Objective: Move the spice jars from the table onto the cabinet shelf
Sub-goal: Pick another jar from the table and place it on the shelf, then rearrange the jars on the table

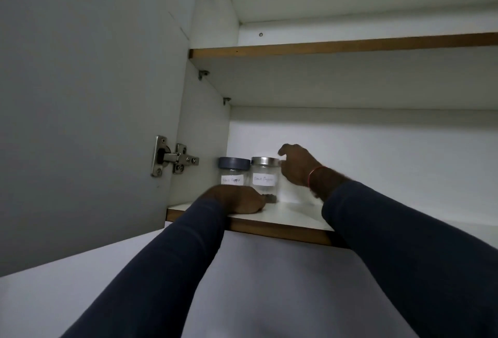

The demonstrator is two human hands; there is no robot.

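**Open cabinet seen from below, with two spice jars on the lower shelf [296, 215] at centre frame.** The blue-lidded jar [234, 169] stands upright close to the left side wall [199, 132]. The silver-lidded jar [265, 176] stands just beside it on the right, lids nearly touching. Both labels face the front (each appears to read black pepper). The jars are presumably packed as a row from the corner outward, which leaves the shelf's right side free. The left hand [237, 200] lies flat, palm down, near the shelf's front edge in front of the blue-lidded jar, with its fingertips near the silver-lidded jar's base. This is judged to be a brace for the upward reach. The right hand [299, 165] sits at the right flank of the silver-lidded jar beside the lid, thumb raised above it. Blur hides whether its fingers pinch the jar or merely touch it. For open room, bare shelf runs from the jars toward the frame's right edge, and the upper shelf [350, 45] sits well above the lids. The limits are the wood-banded front edge under the hands and, at left, the door [80, 95] with its hinge [172, 158].
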